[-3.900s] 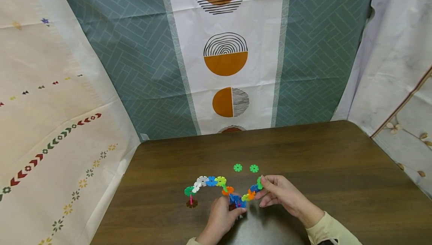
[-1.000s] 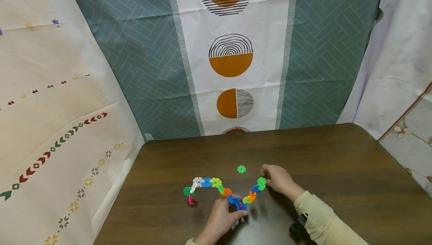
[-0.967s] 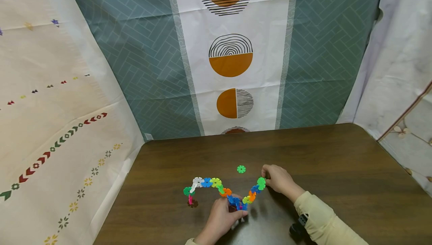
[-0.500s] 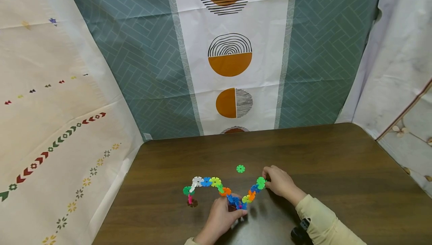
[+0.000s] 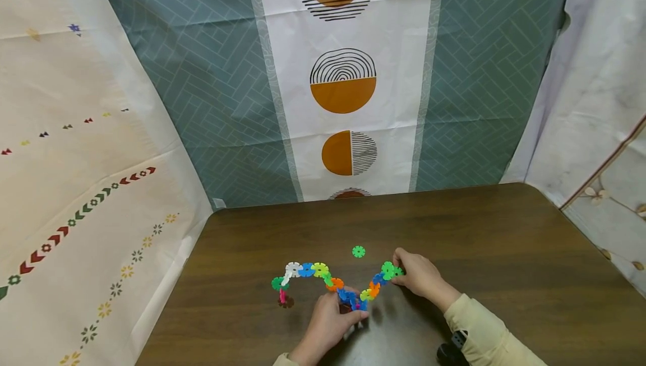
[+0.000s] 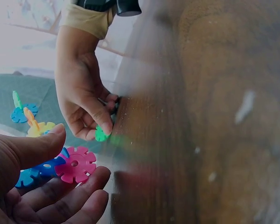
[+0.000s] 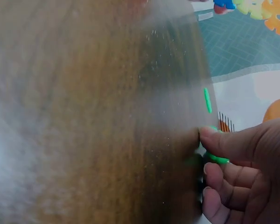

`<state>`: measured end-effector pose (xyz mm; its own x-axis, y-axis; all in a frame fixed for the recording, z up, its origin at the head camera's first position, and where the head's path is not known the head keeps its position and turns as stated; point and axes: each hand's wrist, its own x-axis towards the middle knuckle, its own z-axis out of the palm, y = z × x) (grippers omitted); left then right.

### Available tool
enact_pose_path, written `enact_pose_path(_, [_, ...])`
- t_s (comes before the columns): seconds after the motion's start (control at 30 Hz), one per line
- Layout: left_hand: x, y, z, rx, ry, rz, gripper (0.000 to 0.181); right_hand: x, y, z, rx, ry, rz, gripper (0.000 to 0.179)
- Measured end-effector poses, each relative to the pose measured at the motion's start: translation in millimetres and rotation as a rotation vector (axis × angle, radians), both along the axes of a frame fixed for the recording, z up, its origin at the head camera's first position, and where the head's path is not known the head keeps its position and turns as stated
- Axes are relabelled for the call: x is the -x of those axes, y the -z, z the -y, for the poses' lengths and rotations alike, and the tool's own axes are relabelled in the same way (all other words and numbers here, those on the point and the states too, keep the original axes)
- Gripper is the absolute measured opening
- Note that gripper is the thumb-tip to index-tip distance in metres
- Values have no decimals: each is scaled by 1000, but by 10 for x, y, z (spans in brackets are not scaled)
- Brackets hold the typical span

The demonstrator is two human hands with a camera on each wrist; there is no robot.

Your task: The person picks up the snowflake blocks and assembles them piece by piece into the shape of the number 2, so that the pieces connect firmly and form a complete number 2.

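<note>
A chain of slotted plastic discs in several colours curves over the table, with white discs (image 5: pixel 294 269) on its left stretch. My left hand (image 5: pixel 323 324) grips the chain's middle by its blue discs (image 5: pixel 347 297); a pink disc (image 6: pixel 75 164) shows between thumb and fingers in the left wrist view. The chain's right arm rises through orange and blue to a green end disc (image 5: pixel 387 270). Right beside that end, my right hand (image 5: pixel 421 277) pinches another green disc (image 6: pixel 101 134) between thumb and fingers, low by the tabletop. The fingers partly hide it.
One loose green disc (image 5: pixel 359 251) lies on the wooden table (image 5: pixel 454 220) behind the chain. A brown disc (image 5: pixel 286 302) sits at the chain's far left foot. A patterned cloth (image 5: pixel 348 97) hangs behind the table.
Two loose green discs lay on the table earlier; my right hand left the chain's end and took the right one. That disc now shows beside the chain's end. My left hand stayed put.
</note>
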<state>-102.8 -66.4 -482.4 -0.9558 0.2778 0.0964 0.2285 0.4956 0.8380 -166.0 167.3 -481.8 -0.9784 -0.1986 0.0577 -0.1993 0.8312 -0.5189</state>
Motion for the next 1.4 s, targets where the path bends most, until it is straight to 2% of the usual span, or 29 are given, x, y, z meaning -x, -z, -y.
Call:
enact_pose_path(0.13, [0, 2, -3, -8, 0, -12, 26, -41, -11, -18, 44, 25, 17, 25])
enact_pose_path(0.27, [1, 6, -4, -15, -3, -8, 26, -85, -22, -75, 182, 7, 53, 6])
enact_pose_path(0.53, [30, 19, 6, 4, 1, 10, 26, -154, -98, -230, 406, -148, 119, 10])
enact_pose_path(0.83, [37, 27, 8, 10, -7, 15, 27, -242, -287, -282, 624, -161, 102, 13])
enact_pose_path(1.13, [35, 22, -5, 36, -15, 20, 28, -298, -416, -284, 743, -203, 61, 18])
enact_pose_path(1.4, [34, 12, -15, 50, -6, 10, 25, -320, -441, -281, 752, -226, 36, 14])
